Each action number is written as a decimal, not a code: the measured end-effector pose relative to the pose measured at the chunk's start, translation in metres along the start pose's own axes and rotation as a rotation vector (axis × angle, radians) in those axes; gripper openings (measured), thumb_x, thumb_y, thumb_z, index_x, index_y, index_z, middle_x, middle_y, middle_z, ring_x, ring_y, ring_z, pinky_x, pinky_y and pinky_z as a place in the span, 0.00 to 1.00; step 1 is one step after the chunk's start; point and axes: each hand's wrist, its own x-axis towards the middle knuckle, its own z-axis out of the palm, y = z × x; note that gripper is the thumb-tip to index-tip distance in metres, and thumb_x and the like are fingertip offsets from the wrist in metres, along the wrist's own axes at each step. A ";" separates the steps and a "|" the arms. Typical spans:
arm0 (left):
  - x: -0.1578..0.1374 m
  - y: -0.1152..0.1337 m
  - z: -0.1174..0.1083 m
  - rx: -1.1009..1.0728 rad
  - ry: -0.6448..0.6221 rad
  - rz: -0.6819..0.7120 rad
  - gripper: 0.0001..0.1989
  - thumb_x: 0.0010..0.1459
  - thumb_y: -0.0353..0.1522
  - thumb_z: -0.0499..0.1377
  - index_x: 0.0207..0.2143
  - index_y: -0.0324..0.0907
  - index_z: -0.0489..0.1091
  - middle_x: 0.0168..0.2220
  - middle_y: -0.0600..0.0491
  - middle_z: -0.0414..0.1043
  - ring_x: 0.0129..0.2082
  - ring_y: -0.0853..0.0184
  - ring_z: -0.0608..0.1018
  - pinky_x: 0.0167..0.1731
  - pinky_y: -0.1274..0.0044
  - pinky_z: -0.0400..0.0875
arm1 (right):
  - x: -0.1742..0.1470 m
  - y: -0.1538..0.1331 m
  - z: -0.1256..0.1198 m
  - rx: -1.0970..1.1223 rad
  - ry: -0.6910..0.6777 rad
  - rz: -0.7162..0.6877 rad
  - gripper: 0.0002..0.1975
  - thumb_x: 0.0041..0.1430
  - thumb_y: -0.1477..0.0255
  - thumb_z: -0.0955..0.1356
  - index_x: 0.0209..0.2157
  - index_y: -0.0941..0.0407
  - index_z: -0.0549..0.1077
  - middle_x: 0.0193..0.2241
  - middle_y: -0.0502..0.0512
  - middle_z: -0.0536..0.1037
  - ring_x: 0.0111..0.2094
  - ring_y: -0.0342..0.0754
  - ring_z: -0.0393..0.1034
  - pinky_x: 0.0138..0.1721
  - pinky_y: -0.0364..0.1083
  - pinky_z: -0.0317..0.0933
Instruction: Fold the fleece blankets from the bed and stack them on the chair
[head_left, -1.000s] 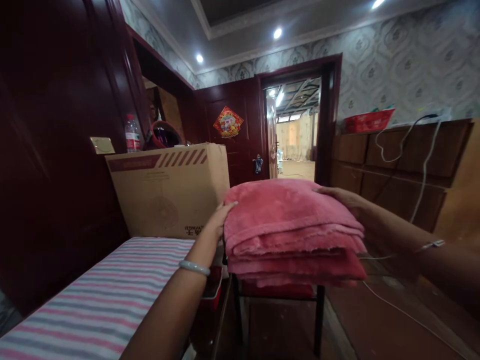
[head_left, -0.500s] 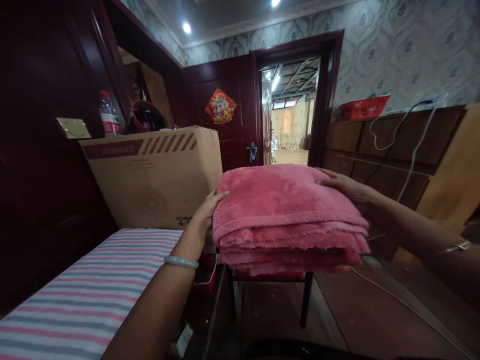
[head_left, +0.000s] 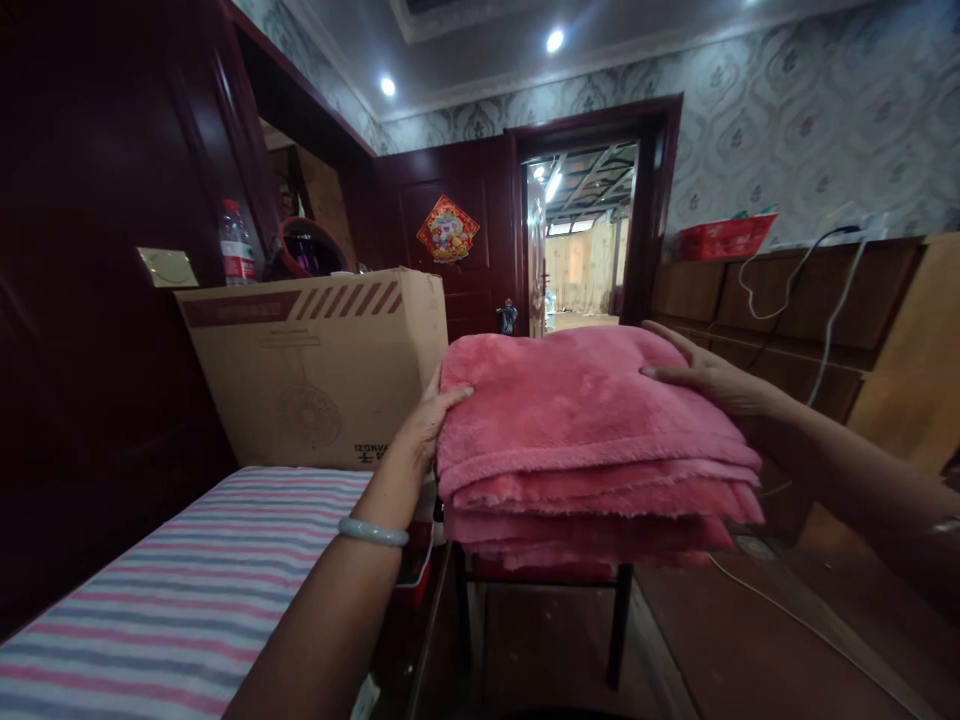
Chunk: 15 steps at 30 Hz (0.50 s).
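Note:
A thick pink fleece blanket (head_left: 585, 410), folded in several layers, is between my two hands. My left hand (head_left: 435, 415) grips its left side, thumb on top and the other fingers hidden behind the edge. On the far right corner, my right hand (head_left: 690, 375) presses the blanket between thumb and fingers. Beneath the blanket shows a chair (head_left: 619, 625) with dark legs and a red seat; whether the blanket touches the seat I cannot tell.
To the left lies a striped bedsheet (head_left: 195, 590), with a large cardboard box (head_left: 315, 370) behind it. A bottle (head_left: 237, 245) stands on the box. Wooden drawers (head_left: 810, 310) carry a red basket (head_left: 727, 237) at right. A white cable (head_left: 810, 620) runs over the floor.
The view has tilted up slightly, so the room sits lower. Both hands still hold the blanket, which shows a little further right and lower; its top is a bit more bunched near the right hand.

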 end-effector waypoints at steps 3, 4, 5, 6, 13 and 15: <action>-0.003 -0.004 0.002 0.021 -0.004 -0.131 0.42 0.38 0.28 0.71 0.59 0.43 0.67 0.48 0.45 0.78 0.48 0.57 0.79 0.52 0.67 0.72 | 0.000 0.015 -0.008 -0.035 -0.036 0.079 0.49 0.46 0.59 0.76 0.68 0.48 0.56 0.64 0.57 0.65 0.62 0.58 0.62 0.62 0.49 0.60; -0.004 -0.003 0.000 0.036 -0.008 -0.146 0.41 0.39 0.28 0.71 0.59 0.42 0.67 0.49 0.44 0.78 0.48 0.56 0.79 0.52 0.67 0.72 | 0.001 0.021 -0.012 -0.052 -0.069 0.096 0.48 0.48 0.57 0.74 0.68 0.48 0.55 0.63 0.58 0.66 0.61 0.59 0.64 0.60 0.50 0.63; -0.005 -0.001 -0.002 0.062 -0.001 -0.147 0.41 0.40 0.28 0.71 0.59 0.42 0.67 0.50 0.44 0.77 0.49 0.57 0.79 0.52 0.67 0.72 | 0.003 0.025 -0.016 -0.090 -0.100 0.095 0.47 0.50 0.55 0.73 0.68 0.48 0.55 0.63 0.59 0.67 0.60 0.59 0.65 0.59 0.51 0.65; -0.005 0.002 -0.005 0.110 0.018 -0.148 0.41 0.41 0.28 0.70 0.61 0.42 0.66 0.52 0.42 0.76 0.49 0.56 0.78 0.52 0.67 0.72 | 0.006 0.026 -0.020 -0.166 -0.115 0.078 0.46 0.50 0.53 0.72 0.68 0.50 0.56 0.62 0.60 0.67 0.60 0.61 0.66 0.58 0.53 0.65; 0.007 0.046 0.007 0.989 0.185 0.270 0.39 0.53 0.42 0.65 0.64 0.36 0.61 0.67 0.35 0.57 0.63 0.47 0.66 0.60 0.58 0.63 | 0.042 -0.031 -0.003 -1.038 0.060 -0.523 0.38 0.62 0.46 0.62 0.65 0.54 0.64 0.63 0.63 0.65 0.62 0.68 0.60 0.63 0.65 0.54; 0.005 0.046 0.028 1.231 0.100 0.479 0.38 0.55 0.44 0.62 0.64 0.36 0.60 0.68 0.36 0.56 0.67 0.49 0.60 0.65 0.58 0.55 | 0.057 -0.046 0.026 -1.020 -0.032 -0.672 0.33 0.66 0.49 0.59 0.66 0.49 0.62 0.65 0.57 0.64 0.64 0.63 0.59 0.64 0.62 0.54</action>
